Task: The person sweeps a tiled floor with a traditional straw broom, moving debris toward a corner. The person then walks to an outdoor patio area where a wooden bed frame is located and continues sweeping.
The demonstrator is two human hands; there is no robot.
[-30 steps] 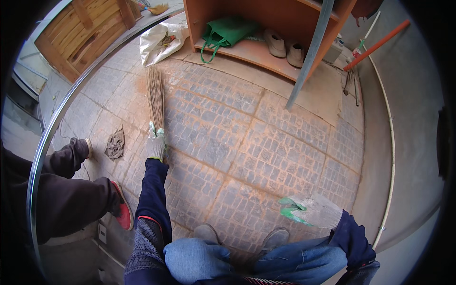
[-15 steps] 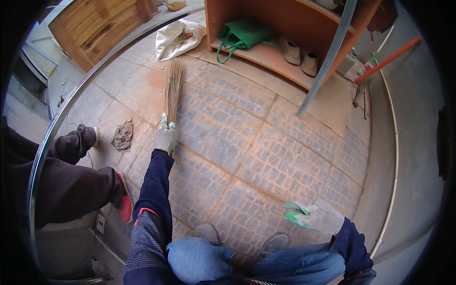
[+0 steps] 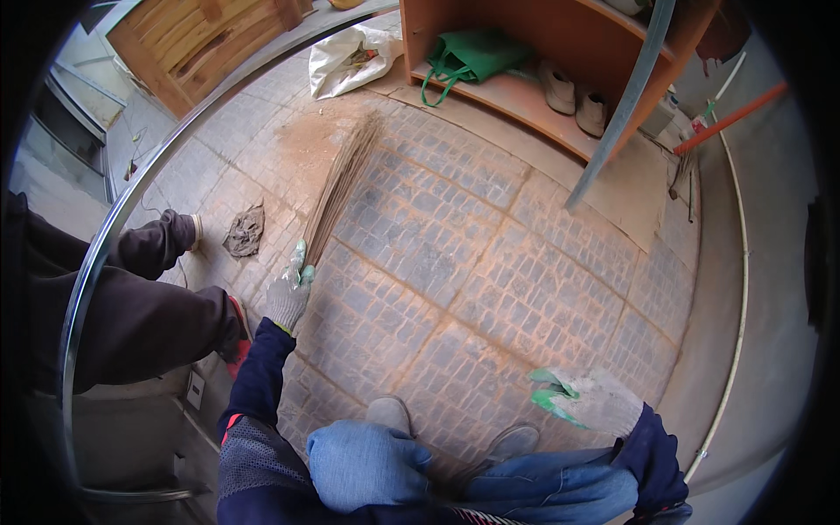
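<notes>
A handleless stick broom (image 3: 344, 188) of thin brown twigs is gripped near its lower end by my gloved left hand (image 3: 289, 296). Its bristles fan away from me over the paved floor and look blurred at the tip. Orange-brown dust (image 3: 306, 140) lies just left of the bristles. My right hand (image 3: 597, 401), in a grey glove with green fingertips, hovers above my right knee. Thumb and fingers there are a little apart, with nothing seen between them. A crumpled dark cloth (image 3: 245, 231) rests on the floor left of the broom.
A white sack (image 3: 337, 74) with debris leans by an orange-brown shelf (image 3: 477, 92) holding a green bag (image 3: 481, 54) and shoes (image 3: 573, 101). A grey metal post (image 3: 617, 105) slants before it. Another person's legs (image 3: 153, 328) are at left, behind a curved metal rail (image 3: 114, 214).
The broom's bristles have swung to the right, tilting the broom, while my left hand has come slightly nearer to me. My right hand has hardly moved. The view has shifted a little.
</notes>
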